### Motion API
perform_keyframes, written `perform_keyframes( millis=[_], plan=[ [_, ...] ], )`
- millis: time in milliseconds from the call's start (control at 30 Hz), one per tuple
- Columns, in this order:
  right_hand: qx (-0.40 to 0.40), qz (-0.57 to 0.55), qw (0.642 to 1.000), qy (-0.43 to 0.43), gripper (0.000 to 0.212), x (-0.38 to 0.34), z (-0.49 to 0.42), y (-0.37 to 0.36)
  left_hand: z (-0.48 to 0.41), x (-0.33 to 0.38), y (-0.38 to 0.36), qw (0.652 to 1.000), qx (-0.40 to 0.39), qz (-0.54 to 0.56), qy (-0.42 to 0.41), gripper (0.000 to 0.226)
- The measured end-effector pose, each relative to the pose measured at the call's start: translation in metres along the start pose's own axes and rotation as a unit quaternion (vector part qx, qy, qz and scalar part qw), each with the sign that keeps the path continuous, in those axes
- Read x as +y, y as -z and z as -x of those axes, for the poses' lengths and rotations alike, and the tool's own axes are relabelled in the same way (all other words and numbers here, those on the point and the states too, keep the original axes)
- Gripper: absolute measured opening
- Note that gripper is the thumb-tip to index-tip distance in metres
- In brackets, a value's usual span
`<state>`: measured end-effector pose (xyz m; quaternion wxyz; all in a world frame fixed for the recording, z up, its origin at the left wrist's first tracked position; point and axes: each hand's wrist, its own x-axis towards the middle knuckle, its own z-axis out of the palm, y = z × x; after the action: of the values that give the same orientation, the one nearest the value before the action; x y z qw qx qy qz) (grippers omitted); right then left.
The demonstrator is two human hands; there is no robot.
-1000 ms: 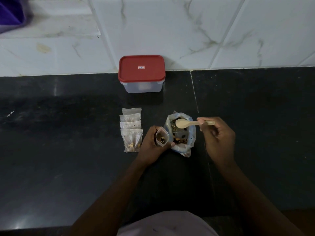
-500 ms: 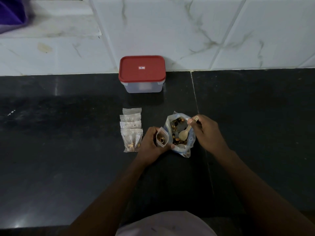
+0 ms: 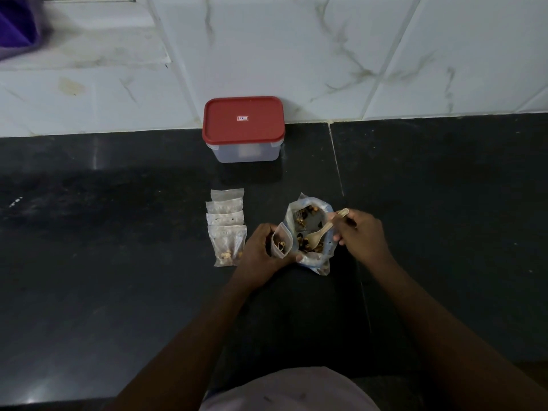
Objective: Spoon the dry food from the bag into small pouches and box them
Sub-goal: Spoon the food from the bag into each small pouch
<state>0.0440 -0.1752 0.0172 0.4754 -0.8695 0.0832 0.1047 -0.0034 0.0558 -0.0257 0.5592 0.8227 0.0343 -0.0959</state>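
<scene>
Carrying everything: a black, glossy stone worktop [image 3: 118, 292], dimly lit, with faint pale reflections toward its left side. A thin seam [image 3: 336, 161] runs from the wall toward the person, just right of the box.
Wall: white marble-look tiles [image 3: 296, 54] with grey veins meet the worktop along its far edge. At the left a pale ledge [image 3: 89, 48] steps out from the wall.
Upper left corner: a purple object [image 3: 14, 25], cut off by the frame, sits on the ledge; what it is cannot be told.
Box: a clear plastic box [image 3: 246, 152] with its red lid [image 3: 243, 120] on stands against the wall.
Filled pouches: four small clear pouches [image 3: 226, 226] overlap in a row on the worktop between the box and the left hand. The nearest shows pale bits of food.
Bag: a clear bag [image 3: 314, 262] of dry food stands on the worktop right of the row, its mouth open.
Left hand: the left hand [image 3: 261, 250] has its grip clamped round an open pouch [image 3: 281, 241], which is held upright against the bag's left side with some food inside.
Right hand: the right hand [image 3: 361, 232] has its grip pinched on the handle of a pale spoon [image 3: 321, 231], whose bowl is down inside the bag among the food.
Near edge: a pale garment [image 3: 284, 390] shows at the bottom, between the two forearms.
</scene>
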Motion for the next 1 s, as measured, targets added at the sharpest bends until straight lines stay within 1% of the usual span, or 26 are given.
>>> perform_keyframes(
  millis=[67,100,233,333,500,633,767,867,1000],
  plan=[
    [-0.013,0.002,1.0,0.004,0.019,-0.001,-0.001,-0.002,0.0,0.0,0.001,1.0,-0.007,-0.01,0.005,0.053],
    [-0.019,-0.008,1.0,-0.008,0.019,-0.002,-0.001,-0.004,-0.001,-0.001,0.001,1.0,-0.009,-0.013,0.007,0.054],
    [-0.01,-0.084,0.993,-0.082,0.022,0.004,0.0,-0.01,-0.001,-0.001,0.003,1.0,-0.015,-0.014,0.014,0.052],
    [-0.003,-0.155,0.98,-0.124,0.026,0.008,-0.001,-0.011,0.0,0.001,0.004,0.999,-0.019,-0.02,0.019,0.05],
    [0.017,-0.239,0.957,-0.163,0.025,0.01,0.0,-0.013,0.002,0.004,0.004,0.999,-0.025,-0.017,0.017,0.044],
    [0.018,-0.264,0.951,-0.163,0.024,0.01,0.002,-0.014,0.002,0.005,0.005,0.999,-0.03,-0.007,0.016,0.044],
    [0.033,-0.295,0.941,-0.164,0.022,0.008,0.003,-0.007,0.001,0.002,0.006,1.0,-0.017,0.003,0.006,0.05],
    [0.035,-0.325,0.935,-0.14,0.02,-0.004,0.008,0.004,0.001,0.001,0.006,1.0,-0.012,0.018,-0.005,0.051],
    [0.008,-0.341,0.935,-0.097,0.021,-0.027,0.018,0.011,0.002,0.002,0.004,1.0,-0.007,0.012,-0.015,0.05]
  ],
)
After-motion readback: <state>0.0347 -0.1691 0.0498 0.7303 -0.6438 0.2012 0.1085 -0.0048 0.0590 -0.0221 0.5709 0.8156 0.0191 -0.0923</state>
